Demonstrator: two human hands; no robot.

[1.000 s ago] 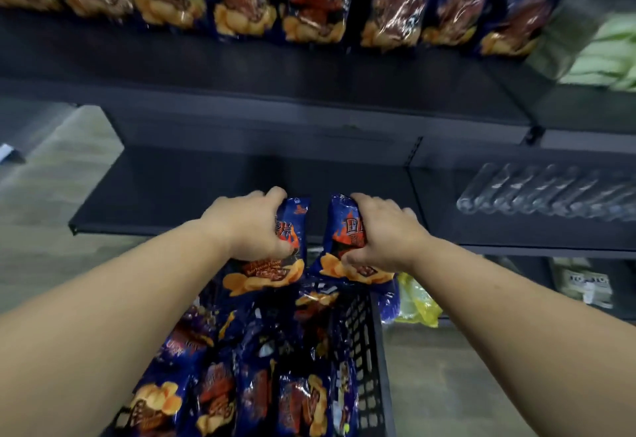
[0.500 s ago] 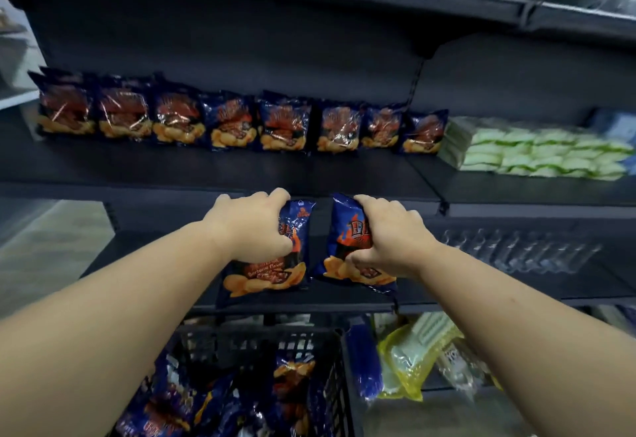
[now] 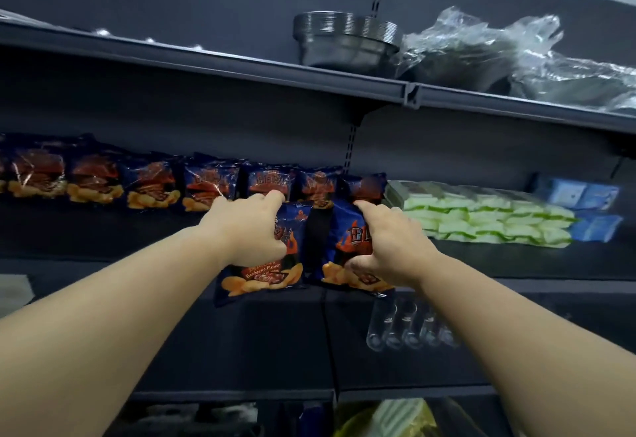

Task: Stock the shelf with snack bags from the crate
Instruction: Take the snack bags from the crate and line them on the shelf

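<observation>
My left hand (image 3: pixel 249 228) is curled tight around a shiny dark blue snack bag with orange chips on the front (image 3: pixel 265 264). My right hand (image 3: pixel 387 245) is curled tight around a second dark blue snack bag with orange flames on it (image 3: pixel 347 247). The two hands are side by side with a small gap between them, and so are the two bags. I hold both bags upright, in front of the dark grey metal shelf (image 3: pixel 155 226).

Just past my fingers, a long row of the same blue snack bags (image 3: pixel 151 183) stands along the back of that shelf. The row runs far out to the left of my left hand and ends right behind my right hand. The bags I hold are in front of the last few bags in the row.

To the right of my right hand, on the same shelf, is a pile of pale green and white flat packs (image 3: pixel 481 216). Beyond the pile are some light blue packs (image 3: pixel 585 206).

Above my hands is a higher shelf (image 3: pixel 241 70). A stack of shiny metal bowls (image 3: pixel 346 41) sits on it, and beside the bowls is a heap wrapped in crinkly clear plastic (image 3: pixel 499 54).

Below my right arm, some clear glass cups (image 3: pixel 406 326) lie in a row on a lower shelf. At the very bottom I see a yellow and green bag (image 3: pixel 389 419). I cannot see the crate.
</observation>
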